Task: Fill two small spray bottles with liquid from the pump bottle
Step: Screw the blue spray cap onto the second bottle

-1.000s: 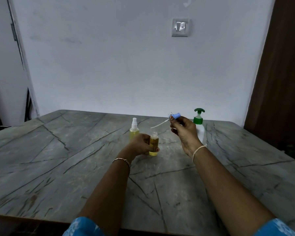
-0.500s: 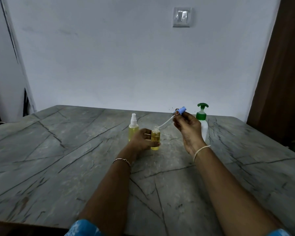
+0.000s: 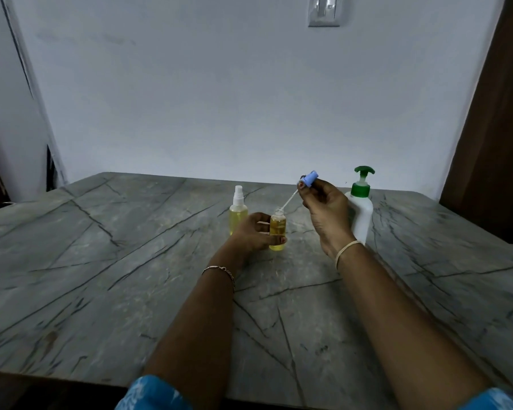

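My left hand (image 3: 253, 232) grips a small clear bottle (image 3: 277, 230) of yellow liquid that stands uncapped on the table. My right hand (image 3: 326, 211) holds a blue spray cap (image 3: 309, 179) tilted above it. The tip of the cap's thin white tube (image 3: 289, 200) is at the bottle's open neck. A second small spray bottle (image 3: 238, 213) with a white cap and yellow liquid stands just left of my left hand. The white pump bottle (image 3: 362, 214) with a green pump stands behind my right hand, partly hidden by it.
The grey stone table (image 3: 101, 261) runs up to a white wall with a switch plate (image 3: 323, 10). A brown door (image 3: 498, 128) is at the right. The table's near edge lies under my forearms.
My right hand has brought the blue cap closer, so the tube's tip now meets the bottle's neck. The left hand stays on the bottle. The camera has tilted down slightly.
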The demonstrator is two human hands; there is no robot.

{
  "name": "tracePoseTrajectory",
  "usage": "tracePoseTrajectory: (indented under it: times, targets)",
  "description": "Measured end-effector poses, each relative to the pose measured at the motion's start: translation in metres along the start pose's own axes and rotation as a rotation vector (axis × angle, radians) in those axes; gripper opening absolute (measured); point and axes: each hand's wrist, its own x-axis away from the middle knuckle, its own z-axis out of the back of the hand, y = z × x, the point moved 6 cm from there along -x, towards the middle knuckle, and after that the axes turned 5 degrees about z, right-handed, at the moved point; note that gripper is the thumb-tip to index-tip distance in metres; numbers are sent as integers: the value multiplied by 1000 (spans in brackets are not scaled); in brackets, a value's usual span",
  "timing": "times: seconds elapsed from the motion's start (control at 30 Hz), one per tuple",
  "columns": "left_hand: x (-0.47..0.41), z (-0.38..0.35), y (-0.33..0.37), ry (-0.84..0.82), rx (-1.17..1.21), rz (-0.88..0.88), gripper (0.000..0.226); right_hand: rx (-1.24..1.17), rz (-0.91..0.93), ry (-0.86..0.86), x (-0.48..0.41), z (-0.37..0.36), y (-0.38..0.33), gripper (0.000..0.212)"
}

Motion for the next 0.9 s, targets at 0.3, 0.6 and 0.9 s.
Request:
tracePoseTrajectory:
  times: [0.3, 0.6, 0.9]
  targets:
    - [1, 1, 2, 26, 9, -23, 60, 301, 85, -151, 7, -19, 7, 32]
    - [4, 1, 6, 98, -24, -79, 51, 550, 113, -247, 8, -25, 16, 29]
    - [2, 0, 8, 101, -51, -131, 51, 492, 49, -300, 15, -22, 24, 36]
